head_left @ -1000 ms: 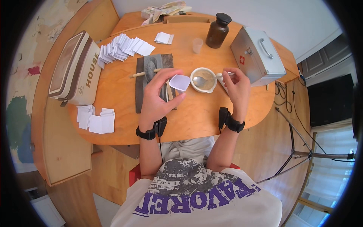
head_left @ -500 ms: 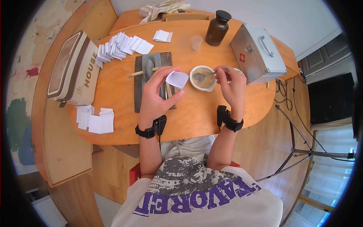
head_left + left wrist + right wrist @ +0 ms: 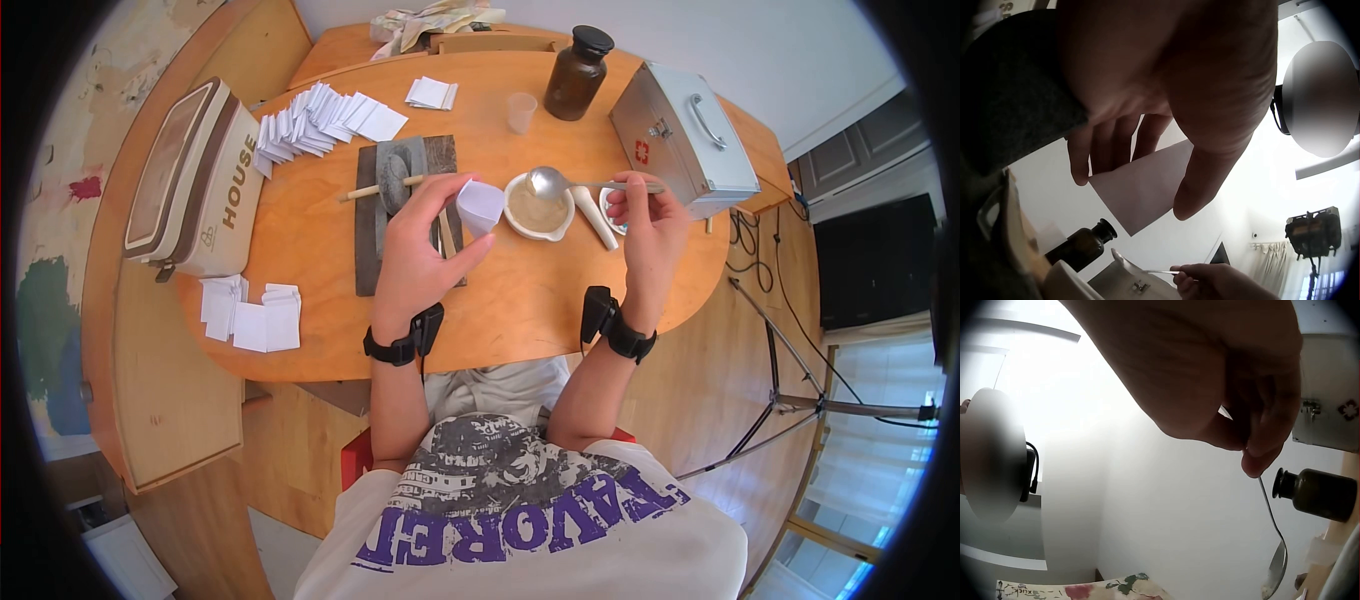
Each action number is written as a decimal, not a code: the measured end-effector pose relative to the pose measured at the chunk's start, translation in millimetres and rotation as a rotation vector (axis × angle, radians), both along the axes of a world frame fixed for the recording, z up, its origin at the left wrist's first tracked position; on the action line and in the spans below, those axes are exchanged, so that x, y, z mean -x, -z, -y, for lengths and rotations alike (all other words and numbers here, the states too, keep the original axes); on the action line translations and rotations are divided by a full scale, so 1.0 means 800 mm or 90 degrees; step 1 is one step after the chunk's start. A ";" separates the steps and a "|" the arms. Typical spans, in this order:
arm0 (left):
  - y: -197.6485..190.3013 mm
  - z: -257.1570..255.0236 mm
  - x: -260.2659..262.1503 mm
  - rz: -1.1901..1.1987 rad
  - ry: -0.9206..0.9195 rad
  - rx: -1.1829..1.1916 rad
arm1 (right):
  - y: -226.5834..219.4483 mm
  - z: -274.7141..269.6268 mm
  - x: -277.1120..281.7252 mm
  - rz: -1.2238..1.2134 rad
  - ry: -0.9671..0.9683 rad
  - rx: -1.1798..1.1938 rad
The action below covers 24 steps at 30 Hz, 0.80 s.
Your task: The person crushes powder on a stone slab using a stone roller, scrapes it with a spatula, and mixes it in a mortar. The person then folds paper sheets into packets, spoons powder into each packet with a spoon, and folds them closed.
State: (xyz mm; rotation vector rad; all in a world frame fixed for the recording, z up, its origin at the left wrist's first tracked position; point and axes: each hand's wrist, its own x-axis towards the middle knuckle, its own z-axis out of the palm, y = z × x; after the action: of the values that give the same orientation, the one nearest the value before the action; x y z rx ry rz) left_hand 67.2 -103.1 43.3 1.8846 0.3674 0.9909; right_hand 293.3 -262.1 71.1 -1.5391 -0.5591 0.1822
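My left hand [image 3: 418,250] holds a small folded white paper pouch [image 3: 482,205] between thumb and fingers; the left wrist view shows the paper [image 3: 1147,187] pinched at its edges. My right hand [image 3: 650,225] pinches the handle of a metal spoon [image 3: 548,183], whose bowl is over the far rim of a white mortar [image 3: 538,234]. Tan material lies inside the mortar. In the right wrist view a little pale material shows at the tip of the spoon [image 3: 1277,565]. A white pestle [image 3: 597,218] lies just right of the mortar, beside a partly hidden white dish.
A dark stone slab [image 3: 368,245] with sticks lies left of the mortar. Folded papers [image 3: 315,125] and a HOUSE box [image 3: 200,190] are at the left. Behind stand a plastic cup [image 3: 520,112], a brown bottle [image 3: 576,78] and a metal case [image 3: 690,140].
The spoon has risen from inside the mortar to its far rim, and my right hand has shifted right, uncovering the pestle. The pouch in my left hand has turned slightly.
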 end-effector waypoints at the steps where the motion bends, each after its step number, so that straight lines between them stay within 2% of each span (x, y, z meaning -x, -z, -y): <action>1: -0.001 0.001 0.000 -0.023 0.002 -0.001 | -0.009 0.002 0.007 0.000 0.000 0.000; 6: -0.004 0.004 -0.002 -0.079 -0.040 -0.048 | -0.045 0.005 0.045 -0.007 -0.005 -0.108; 10: -0.004 0.004 -0.004 -0.079 -0.046 -0.051 | -0.059 0.002 0.071 0.036 -0.042 -0.118; 12: -0.004 0.005 -0.003 -0.072 -0.046 -0.047 | -0.059 0.001 0.079 0.183 -0.088 -0.049; 14: -0.006 0.006 -0.002 -0.080 -0.050 -0.028 | -0.055 0.002 0.077 0.204 -0.116 -0.045; 16: -0.006 0.005 -0.002 -0.080 -0.048 -0.029 | -0.057 0.002 0.071 0.345 -0.168 -0.038; 20: -0.008 0.006 -0.002 -0.067 -0.041 -0.035 | -0.052 0.003 0.068 0.331 -0.160 -0.056; 22: -0.003 0.004 -0.002 -0.063 -0.039 -0.028 | -0.049 0.003 0.069 0.177 -0.076 -0.125; 24: -0.001 0.004 -0.001 -0.058 -0.037 -0.020 | -0.052 0.002 0.062 0.166 -0.052 -0.131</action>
State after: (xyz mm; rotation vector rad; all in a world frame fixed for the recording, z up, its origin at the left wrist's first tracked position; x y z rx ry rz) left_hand 67.8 -106.0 44.4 1.9616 0.4661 0.9558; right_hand 244.0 -264.0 112.9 -1.3488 -0.8218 -0.0157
